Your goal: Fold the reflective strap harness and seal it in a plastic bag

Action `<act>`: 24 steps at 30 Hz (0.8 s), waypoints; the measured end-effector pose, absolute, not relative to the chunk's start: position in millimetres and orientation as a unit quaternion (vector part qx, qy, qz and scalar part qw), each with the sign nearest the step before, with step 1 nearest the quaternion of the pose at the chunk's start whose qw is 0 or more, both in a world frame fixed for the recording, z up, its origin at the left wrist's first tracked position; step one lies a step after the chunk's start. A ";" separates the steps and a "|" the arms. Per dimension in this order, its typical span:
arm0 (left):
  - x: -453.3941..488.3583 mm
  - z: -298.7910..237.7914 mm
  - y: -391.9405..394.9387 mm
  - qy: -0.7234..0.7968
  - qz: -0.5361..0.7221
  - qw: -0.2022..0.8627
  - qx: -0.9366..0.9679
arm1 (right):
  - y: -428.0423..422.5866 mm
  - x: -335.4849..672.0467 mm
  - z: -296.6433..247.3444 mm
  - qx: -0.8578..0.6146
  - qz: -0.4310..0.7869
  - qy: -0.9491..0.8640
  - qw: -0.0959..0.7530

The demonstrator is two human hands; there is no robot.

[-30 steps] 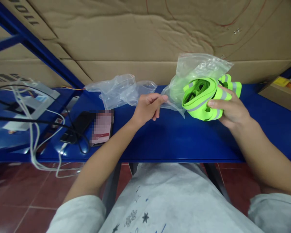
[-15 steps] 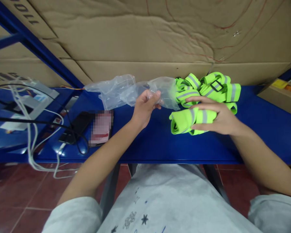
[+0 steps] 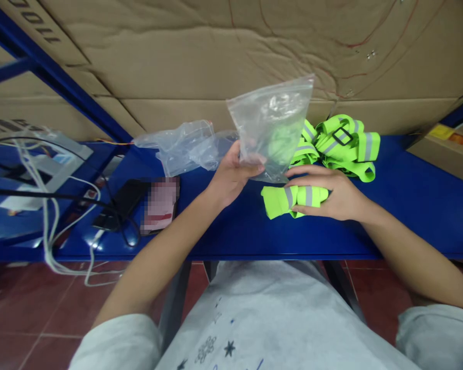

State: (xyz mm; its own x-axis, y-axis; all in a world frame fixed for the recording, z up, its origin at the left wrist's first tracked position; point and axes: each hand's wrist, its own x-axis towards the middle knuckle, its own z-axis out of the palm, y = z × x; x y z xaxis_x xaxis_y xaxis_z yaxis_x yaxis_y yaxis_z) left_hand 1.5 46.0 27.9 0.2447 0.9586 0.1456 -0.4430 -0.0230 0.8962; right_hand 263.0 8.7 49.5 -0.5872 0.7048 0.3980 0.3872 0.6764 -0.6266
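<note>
Between the thumb and fingers of my left hand (image 3: 233,174) is the lower left part of a clear zip-lock bag (image 3: 270,110), raised upright with its zip edge at the top. My right hand (image 3: 327,192) grips a folded neon-yellow reflective strap (image 3: 283,200) with grey stripes, low over the table just below the bag. Behind that hand lies a pile of loose reflective straps (image 3: 345,144) with a black buckle, partly hidden by the bag. More clear plastic bags (image 3: 185,149) lie left of my left hand.
The blue table (image 3: 231,236) backs onto large cardboard (image 3: 177,61). At the left are a black phone (image 3: 119,203), a second device with a blurred screen (image 3: 161,205), and tangled white cables (image 3: 48,221). An open cardboard box (image 3: 447,151) stands at the right.
My left hand has lifted one bag off the table and turned it upright. My right hand has shifted slightly left and down with the folded strap.
</note>
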 end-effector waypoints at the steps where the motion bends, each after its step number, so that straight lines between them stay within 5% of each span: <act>1: 0.5 27.5 47.1 0.294 0.529 0.648 0.462 | 6.5 263.6 52.6 -0.314 0.243 -0.859 0.323; 7: -6.9 15.4 56.3 0.399 0.331 0.698 0.494 | 5.1 263.4 49.6 -0.304 0.293 -0.872 0.250; 13: -19.9 3.0 71.2 0.471 0.317 0.645 0.512 | 23.5 261.6 24.9 -0.328 0.449 -0.823 0.115; 24: -41.6 0.2 87.8 0.504 0.243 0.516 0.649 | 23.9 260.8 22.4 -0.349 0.532 -0.767 0.080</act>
State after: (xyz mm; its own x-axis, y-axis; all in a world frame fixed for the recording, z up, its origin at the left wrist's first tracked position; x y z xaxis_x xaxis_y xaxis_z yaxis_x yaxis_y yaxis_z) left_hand -41.6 87.8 0.2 0.3741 0.9045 -0.2050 0.4027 0.0407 0.9144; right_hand 260.8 23.9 22.4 -0.7429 0.6215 -0.2488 0.4503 0.1889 -0.8727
